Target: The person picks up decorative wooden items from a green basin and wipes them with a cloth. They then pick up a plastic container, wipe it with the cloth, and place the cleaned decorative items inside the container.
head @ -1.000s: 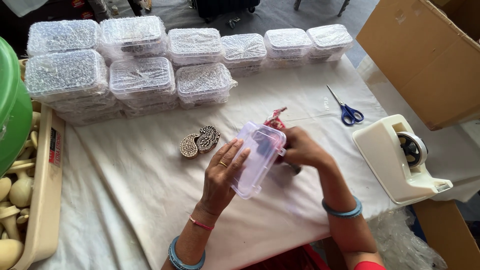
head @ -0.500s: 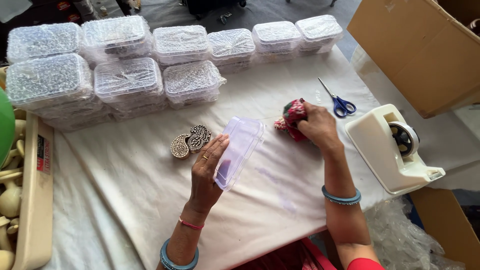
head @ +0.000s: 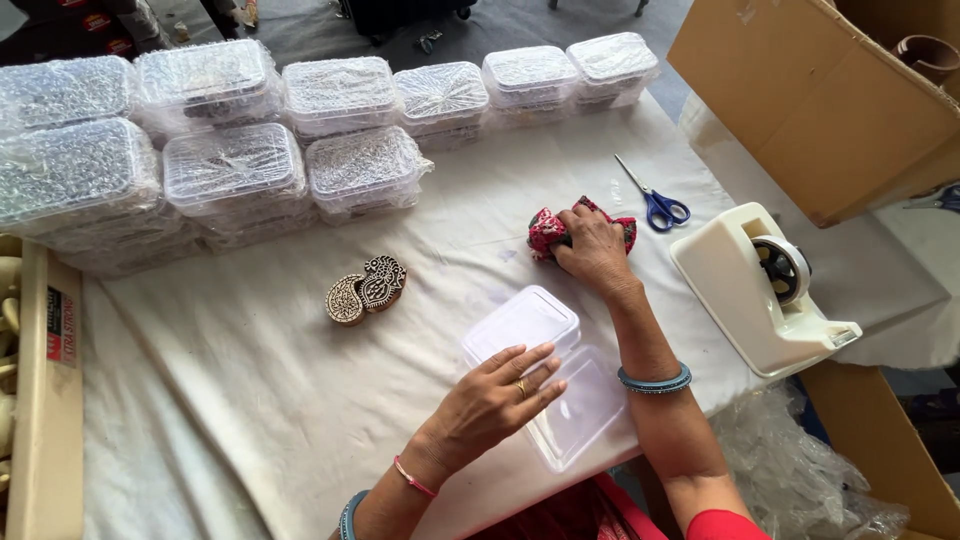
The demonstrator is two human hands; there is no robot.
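Our left hand [head: 495, 395] lies flat, fingers spread, pressing on the clear plastic box [head: 545, 370] that sits open near the front edge of the worktop [head: 250, 400]; it grasps nothing, only pins the box down. Our right hand [head: 592, 245] is clenched on a bunched red patterned cloth [head: 545, 228], farther back and well apart from the box. To do this well, we judge, the left palm should hold the light box steady so it does not slide on the sheet, while the right gathers the whole cloth into one tight bundle. Two carved wooden blocks [head: 365, 290] lie touching each other to the left. Blue-handled scissors [head: 655, 200] and a cream tape dispenser [head: 760, 290] sit to the right. Stacks of wrapped plastic boxes [head: 230, 160] line the far side. The worktop wears a white sheet, and a large cardboard carton [head: 820, 100] stands beyond its right corner.
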